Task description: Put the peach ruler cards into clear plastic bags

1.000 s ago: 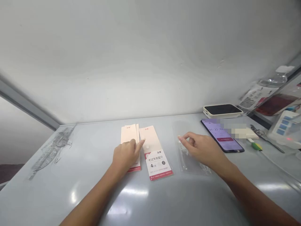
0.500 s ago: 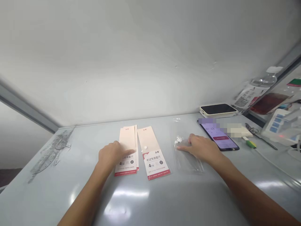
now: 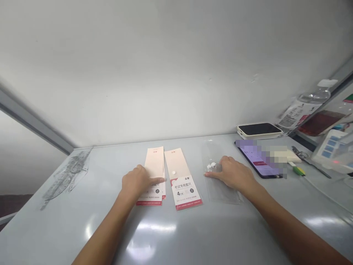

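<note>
My left hand (image 3: 138, 183) lies on a small stack of pink cards with red bottom edges (image 3: 154, 165), its forefinger stretched to the right across the top card. A single pink card in a clear sleeve (image 3: 182, 176) lies just to the right of the stack, untouched. My right hand (image 3: 234, 173) rests palm down, fingers extended, on a pile of clear plastic sleeves (image 3: 220, 191). Neither hand grips anything.
A lit phone (image 3: 259, 160) lies right of the sleeves, a second dark-screened phone (image 3: 259, 130) behind it by the wall. A water bottle (image 3: 303, 106), scissors (image 3: 311, 162) and a green-tipped item (image 3: 298, 170) are at the far right. The grey table (image 3: 176, 228) meets a white wall.
My left hand pulled back from the single card onto the stack and now points right. My right hand went from a pinch above the sleeves to lying flat on them.
</note>
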The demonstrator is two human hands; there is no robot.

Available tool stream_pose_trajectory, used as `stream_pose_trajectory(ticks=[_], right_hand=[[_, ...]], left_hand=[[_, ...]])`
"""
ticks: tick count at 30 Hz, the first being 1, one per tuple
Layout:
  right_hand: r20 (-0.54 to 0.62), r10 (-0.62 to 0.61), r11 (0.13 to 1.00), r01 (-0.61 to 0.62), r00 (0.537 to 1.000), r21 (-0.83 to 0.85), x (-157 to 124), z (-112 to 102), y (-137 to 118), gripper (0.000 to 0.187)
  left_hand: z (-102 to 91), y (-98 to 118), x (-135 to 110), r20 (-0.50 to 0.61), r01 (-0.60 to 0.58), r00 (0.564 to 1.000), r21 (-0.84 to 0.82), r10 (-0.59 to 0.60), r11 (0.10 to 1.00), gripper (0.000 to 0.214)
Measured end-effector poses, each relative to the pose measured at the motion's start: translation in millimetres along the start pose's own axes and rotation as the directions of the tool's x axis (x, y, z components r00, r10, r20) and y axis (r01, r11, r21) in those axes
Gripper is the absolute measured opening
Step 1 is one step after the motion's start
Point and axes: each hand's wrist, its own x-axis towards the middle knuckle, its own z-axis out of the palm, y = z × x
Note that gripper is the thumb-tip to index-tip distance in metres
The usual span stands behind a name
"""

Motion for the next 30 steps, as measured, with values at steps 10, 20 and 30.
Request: stream_pose_trajectory(ticks=[10,20,30], right_hand=[[-0.091,-0.018,1.000,0.016,0.996,-0.015,1.2,-1.2,10.5,0.061],[0.068,0.028,0.978,-0.042,0.997,0.205,12.2,-4.1,29.8,0.076],[-0.066,-0.033,0.984,0.044,0.997,0.171,19.3,-6.5,35.5,0.026]], left_hand=[[-4.0,-2.1,4.1,-0.118,-0.019,0.993,-0.091,0.008,0.996,0.050],[-6.3,6.4,-2.3,-0.270,-0.056,0.963,-0.146,0.014,0.988,0.058],[-6.4,16.2,-13.8,-0.326,-0.160,0.944,-0.317,0.050,0.935,0.057]])
